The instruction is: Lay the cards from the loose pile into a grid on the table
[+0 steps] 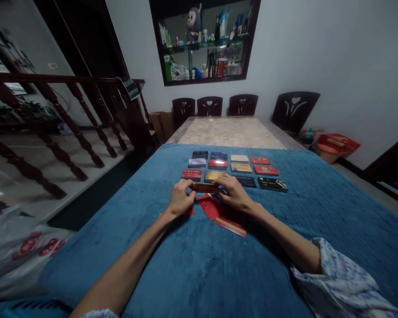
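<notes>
Both hands (181, 198) (235, 193) hold cards (204, 188) over blue cloth (199, 269), chairs (204, 111) beyond.

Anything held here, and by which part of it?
Apparently a reddish card stack, seen edge-on: the left grip has its left end, the right grip its right end.

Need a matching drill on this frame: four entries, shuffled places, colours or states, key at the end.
1. Left hand and right hand
2. Striped card
3. Plush toy
4. Cloth

A. On a cabinet shelf
B. Red and yellow
C. Spread over part of the table
D. Holding one flat item between them

Pairs: 1-D, 2-B, 3-A, 4-C
</notes>
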{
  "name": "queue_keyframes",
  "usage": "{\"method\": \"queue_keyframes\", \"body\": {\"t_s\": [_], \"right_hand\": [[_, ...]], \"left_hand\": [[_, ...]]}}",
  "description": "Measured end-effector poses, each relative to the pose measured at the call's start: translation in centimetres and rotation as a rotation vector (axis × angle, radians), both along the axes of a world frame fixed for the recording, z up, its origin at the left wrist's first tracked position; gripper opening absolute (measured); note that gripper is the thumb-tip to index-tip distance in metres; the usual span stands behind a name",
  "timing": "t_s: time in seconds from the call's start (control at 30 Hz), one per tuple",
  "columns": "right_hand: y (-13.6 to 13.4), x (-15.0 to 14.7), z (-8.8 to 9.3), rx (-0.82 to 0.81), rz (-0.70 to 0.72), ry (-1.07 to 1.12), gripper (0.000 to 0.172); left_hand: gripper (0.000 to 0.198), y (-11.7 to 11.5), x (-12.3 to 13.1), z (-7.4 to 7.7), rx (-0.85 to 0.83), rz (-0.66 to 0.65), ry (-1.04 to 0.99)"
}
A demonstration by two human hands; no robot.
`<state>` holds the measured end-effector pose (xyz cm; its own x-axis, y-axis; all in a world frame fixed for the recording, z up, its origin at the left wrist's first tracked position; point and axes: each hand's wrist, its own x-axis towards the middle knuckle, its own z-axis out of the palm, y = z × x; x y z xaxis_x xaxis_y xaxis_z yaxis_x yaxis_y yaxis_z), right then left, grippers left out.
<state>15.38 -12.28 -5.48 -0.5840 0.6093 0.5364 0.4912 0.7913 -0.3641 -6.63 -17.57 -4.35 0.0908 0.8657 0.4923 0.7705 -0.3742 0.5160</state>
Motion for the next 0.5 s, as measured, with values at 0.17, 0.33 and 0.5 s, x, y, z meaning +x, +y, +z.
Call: {"method": "queue_keyframes", "body": {"t_s": [0.17, 0.33, 0.5], "right_hand": [[-0.1, 0.2, 0.3, 0.090, -0.018, -0.069, 0.017], [-0.3, 0.1, 0.2, 0.101, -0.031, -0.129, 0.018], [-0.4, 0.0, 0.0, 0.096, -0.066, -0.167, 0.026]], "left_hand": [[0.014, 0.6, -0.3, -0.8, -0.044, -0.015, 0.043], [0.024, 0.3, -0.2, -1.0, -0.047, -0.055, 0.078], [0.038, 0.0, 0.0, -1.2, -0.002, -0.096, 0.181]]}}
